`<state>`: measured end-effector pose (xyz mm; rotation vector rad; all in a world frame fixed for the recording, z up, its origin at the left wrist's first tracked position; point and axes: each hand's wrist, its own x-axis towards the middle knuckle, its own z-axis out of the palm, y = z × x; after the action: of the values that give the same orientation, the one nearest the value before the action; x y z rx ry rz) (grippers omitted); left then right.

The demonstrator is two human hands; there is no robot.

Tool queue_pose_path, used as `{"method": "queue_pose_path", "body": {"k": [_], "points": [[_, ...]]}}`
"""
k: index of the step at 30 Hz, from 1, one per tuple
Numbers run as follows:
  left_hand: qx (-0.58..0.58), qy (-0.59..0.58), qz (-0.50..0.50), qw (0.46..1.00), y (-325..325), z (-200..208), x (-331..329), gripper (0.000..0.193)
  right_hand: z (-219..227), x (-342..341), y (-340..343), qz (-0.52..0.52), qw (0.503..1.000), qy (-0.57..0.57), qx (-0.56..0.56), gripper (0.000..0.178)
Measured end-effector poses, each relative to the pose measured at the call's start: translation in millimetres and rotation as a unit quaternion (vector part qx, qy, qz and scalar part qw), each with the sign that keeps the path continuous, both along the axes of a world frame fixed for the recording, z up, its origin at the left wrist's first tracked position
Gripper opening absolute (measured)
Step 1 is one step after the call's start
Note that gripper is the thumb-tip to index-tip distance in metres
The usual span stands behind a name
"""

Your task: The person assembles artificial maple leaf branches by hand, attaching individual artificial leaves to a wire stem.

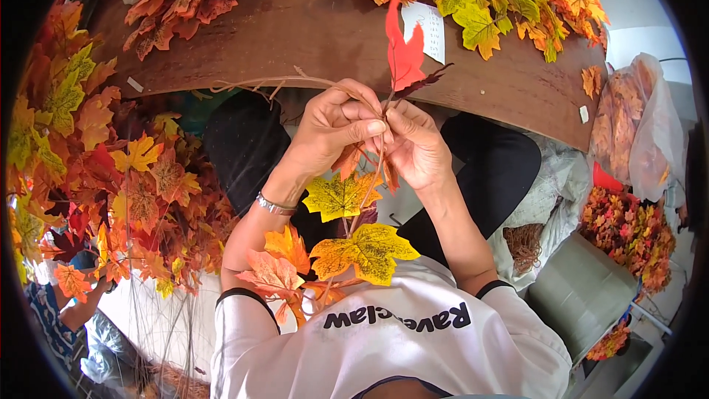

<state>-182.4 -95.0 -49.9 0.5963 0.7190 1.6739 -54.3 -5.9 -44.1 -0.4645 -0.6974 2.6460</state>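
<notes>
Both hands meet over my lap at the table's near edge, fingers pinched around the brown stem of an artificial leaf garland (363, 210). My left hand (338, 120) grips the stem with thumb and forefinger. Close beside it, my right hand (417, 144) pinches at the same joint. A red leaf (405, 52) stands up from between the fingers, with a dark maroon leaf (422, 81) next to it. Below the hands, the garland hangs toward my chest with yellow leaves (367, 253) and orange leaves (275, 273). The bare brown stem end (277, 80) stretches left along the table edge.
On the brown table (295, 22) lie stacked rust leaves (188, 0), green-yellow leaves (480, 7) and a paper slip (425, 29). Leaf garlands (148, 185) hang at left. At right are a bagged leaf bundle (628, 125) and a grey bin (583, 288). Another person's arm (77, 314) shows lower left.
</notes>
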Motion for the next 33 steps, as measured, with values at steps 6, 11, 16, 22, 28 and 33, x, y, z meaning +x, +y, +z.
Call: {"method": "queue_pose_path", "body": {"k": [6,11,16,22,28,33], "points": [[-0.014,-0.03,-0.021,0.999,-0.1,0.6,-1.3,0.02,-5.7,2.8,0.9,-0.001,1.0,0.014,0.001,0.009],[-0.033,-0.029,-0.032,0.999,-1.9,0.6,-4.8,0.019,-5.8,4.5,6.4,0.025,0.994,-0.007,0.106,0.01],[-0.057,0.021,-0.035,0.998,-1.6,5.3,-10.4,0.014,-2.6,4.9,9.6,0.013,0.987,-0.056,0.149,0.008],[-0.031,0.157,0.086,0.983,-2.8,11.9,-26.5,0.006,-15.5,8.3,0.7,0.06,0.997,-0.038,-0.023,0.009],[-0.008,0.083,0.087,0.993,-9.1,10.4,-20.9,0.008,-2.0,6.3,17.2,0.128,0.97,-0.118,0.171,0.015],[0.023,0.078,0.082,0.993,-10.1,8.2,-25.8,0.007,47.3,-22.9,86.7,0.001,0.815,-0.219,0.536,0.02]]}}
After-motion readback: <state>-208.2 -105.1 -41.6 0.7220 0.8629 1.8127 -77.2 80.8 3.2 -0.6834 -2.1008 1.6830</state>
